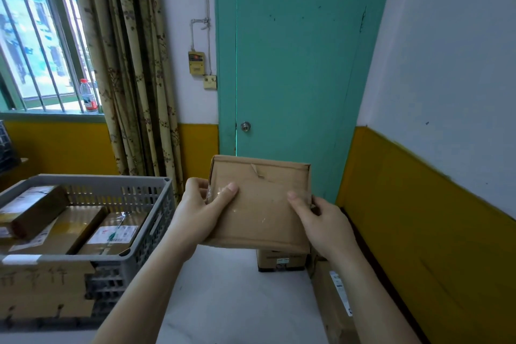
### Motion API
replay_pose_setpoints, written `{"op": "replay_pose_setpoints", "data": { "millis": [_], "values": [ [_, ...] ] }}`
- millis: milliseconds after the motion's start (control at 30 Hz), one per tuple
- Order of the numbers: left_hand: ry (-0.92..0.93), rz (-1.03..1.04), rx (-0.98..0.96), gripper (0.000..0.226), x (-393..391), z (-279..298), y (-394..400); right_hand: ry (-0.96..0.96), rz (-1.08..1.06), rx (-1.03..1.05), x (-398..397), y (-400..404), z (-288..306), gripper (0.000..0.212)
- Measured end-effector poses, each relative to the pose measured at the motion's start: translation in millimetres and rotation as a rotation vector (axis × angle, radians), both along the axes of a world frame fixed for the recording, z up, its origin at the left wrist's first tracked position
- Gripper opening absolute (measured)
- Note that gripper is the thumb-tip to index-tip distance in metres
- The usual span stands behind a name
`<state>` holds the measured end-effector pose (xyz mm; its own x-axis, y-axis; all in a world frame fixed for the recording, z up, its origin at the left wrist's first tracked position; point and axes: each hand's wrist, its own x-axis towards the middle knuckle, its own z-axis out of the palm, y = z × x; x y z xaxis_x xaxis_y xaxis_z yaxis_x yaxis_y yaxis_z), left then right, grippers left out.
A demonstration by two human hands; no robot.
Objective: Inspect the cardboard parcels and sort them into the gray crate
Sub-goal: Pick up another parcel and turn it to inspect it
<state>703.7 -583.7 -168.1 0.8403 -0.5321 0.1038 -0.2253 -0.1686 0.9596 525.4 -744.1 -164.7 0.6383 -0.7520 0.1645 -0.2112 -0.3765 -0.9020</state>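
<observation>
I hold a flat brown cardboard parcel (262, 204) up in front of me with both hands, its broad face towards me. My left hand (201, 209) grips its left edge, thumb on the face. My right hand (321, 218) grips the right edge in the same way. The gray crate (145, 184) stands to the left on the table and holds several taped cardboard parcels (111, 234). Another parcel (282, 260) sits on the white table just below the held one, partly hidden by it.
A long cardboard box (335, 301) lies along the table's right edge near the yellow wall. A cardboard sheet with writing (44, 288) leans on the crate's front. A green door (296, 64) is straight ahead; curtains and a barred window are at left.
</observation>
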Motion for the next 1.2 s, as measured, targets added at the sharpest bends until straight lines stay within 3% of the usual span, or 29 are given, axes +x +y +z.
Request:
{"op": "replay_pose_setpoints", "data": {
  "millis": [167,333,500,633,800,900,967,1067,1200],
  "values": [
    [-0.087,0.025,0.033,0.061,1.0,2.8,0.8,-0.005,0.005,-0.05,0.0,2.3,-3.1,0.043],
    [-0.015,-0.146,0.021,0.101,7.4,4.2,8.4,0.013,-0.007,-0.015,0.6,0.2,-0.7,0.05],
    [-0.053,-0.189,-0.028,0.089,1.0,-0.1,8.4,0.011,-0.127,-0.164,3.3,5.6,-3.1,0.055],
    [0.075,-0.245,-0.096,0.079,2.7,-2.7,9.8,0.019,-0.07,-0.111,0.9,6.3,-5.5,0.061],
    [0.149,-0.064,-0.09,0.053,-2.7,-1.8,-1.1,0.023,-0.113,-0.072,2.9,10.4,1.3,0.083],
    [0.124,-0.009,-0.116,0.035,-1.3,-7.8,-4.8,0.025,-0.161,-0.034,3.3,10.0,0.3,0.063],
    [0.152,-0.038,-0.161,0.046,-0.7,-7.9,-3.6,-0.001,-0.129,0.014,3.2,9.3,-3.1,0.048],
    [0.139,-0.103,-0.134,0.072,0.0,-6.3,-0.8,-0.014,-0.085,0.075,0.2,8.7,-5.5,0.041],
    [0.09,-0.051,-0.118,0.066,3.7,-5.0,0.6,0.025,-0.028,0.149,-2.3,3.3,-7.9,0.04]
  ]
}}
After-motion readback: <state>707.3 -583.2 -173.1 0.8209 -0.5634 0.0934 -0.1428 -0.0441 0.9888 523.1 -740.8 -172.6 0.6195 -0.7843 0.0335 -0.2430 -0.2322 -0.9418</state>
